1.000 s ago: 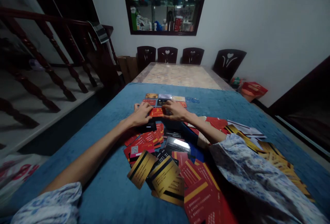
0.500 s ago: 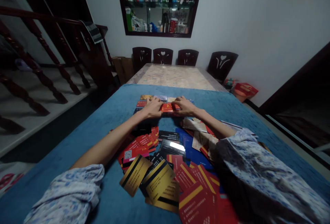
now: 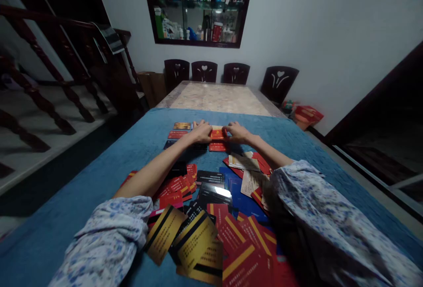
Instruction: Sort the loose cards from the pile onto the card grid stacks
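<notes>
My left hand (image 3: 201, 133) has its fingers curled at the left edge of an orange-red card (image 3: 217, 134). At that card's right edge, the thumb and fingers of my right hand (image 3: 238, 133) are bent in, so the card lies between both hands. Just nearer is another red card (image 3: 218, 147). Left of my hands are a gold card (image 3: 182, 126), a red card (image 3: 177, 134) and a dark card (image 3: 169, 144) in a column. A pale card (image 3: 217, 127) shows partly beyond the orange-red one. My hands cover some other cards.
Nearer me, loose piles hold gold cards (image 3: 198, 243), dark red cards (image 3: 246, 263), black cards (image 3: 211, 177), blue cards (image 3: 247, 201) and beige cards (image 3: 251, 181). A blue cloth (image 3: 132, 159) covers the near table. Chairs (image 3: 204, 72) stand behind its far end.
My hands have shifted slightly, staying on either side of the orange-red card. The red card nearer me now shows clearly, as does more of the left column. The view has turned slightly right.
</notes>
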`<state>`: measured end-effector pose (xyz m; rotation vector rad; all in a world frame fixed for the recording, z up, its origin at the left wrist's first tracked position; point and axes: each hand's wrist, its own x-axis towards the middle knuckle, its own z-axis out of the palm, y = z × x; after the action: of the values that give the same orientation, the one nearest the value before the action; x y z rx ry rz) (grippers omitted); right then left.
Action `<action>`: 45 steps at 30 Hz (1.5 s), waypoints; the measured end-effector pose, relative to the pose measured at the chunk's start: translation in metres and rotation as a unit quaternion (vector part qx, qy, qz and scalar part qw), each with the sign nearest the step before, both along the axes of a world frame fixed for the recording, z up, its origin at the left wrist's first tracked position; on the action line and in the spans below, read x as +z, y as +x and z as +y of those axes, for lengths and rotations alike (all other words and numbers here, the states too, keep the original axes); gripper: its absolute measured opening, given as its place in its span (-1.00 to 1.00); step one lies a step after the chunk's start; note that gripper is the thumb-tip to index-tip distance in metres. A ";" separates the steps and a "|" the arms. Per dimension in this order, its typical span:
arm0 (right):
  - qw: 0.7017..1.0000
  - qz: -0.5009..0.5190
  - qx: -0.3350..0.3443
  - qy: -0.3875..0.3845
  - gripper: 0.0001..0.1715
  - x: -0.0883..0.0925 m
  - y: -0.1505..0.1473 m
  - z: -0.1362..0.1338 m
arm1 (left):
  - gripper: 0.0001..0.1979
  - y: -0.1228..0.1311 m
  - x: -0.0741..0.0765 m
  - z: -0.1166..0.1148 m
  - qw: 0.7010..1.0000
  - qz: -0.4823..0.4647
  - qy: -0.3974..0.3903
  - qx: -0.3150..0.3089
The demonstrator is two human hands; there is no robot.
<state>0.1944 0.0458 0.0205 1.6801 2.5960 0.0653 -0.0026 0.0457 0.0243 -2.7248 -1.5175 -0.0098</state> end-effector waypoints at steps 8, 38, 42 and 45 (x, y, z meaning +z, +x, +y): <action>1.000 -0.017 -0.014 -0.022 -0.56 -0.012 0.006 0.021 | -0.74 0.015 -0.004 0.012 1.000 0.013 -0.027 0.011; 0.997 0.074 0.022 -0.031 -0.65 -0.029 0.018 0.028 | -0.57 0.024 -0.009 0.028 0.997 0.041 -0.060 0.018; 0.997 0.068 0.022 -0.032 -0.69 -0.028 0.017 0.026 | -0.54 0.021 -0.006 0.027 0.997 0.039 -0.067 0.013; 0.997 0.062 0.022 -0.029 -0.67 -0.027 0.016 0.025 | -0.55 0.019 -0.003 0.025 0.996 0.042 -0.073 0.003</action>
<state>0.2105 0.0711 -0.0070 1.6579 2.6961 -0.1158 0.0163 0.0706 0.0210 -2.7895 -1.5622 0.2210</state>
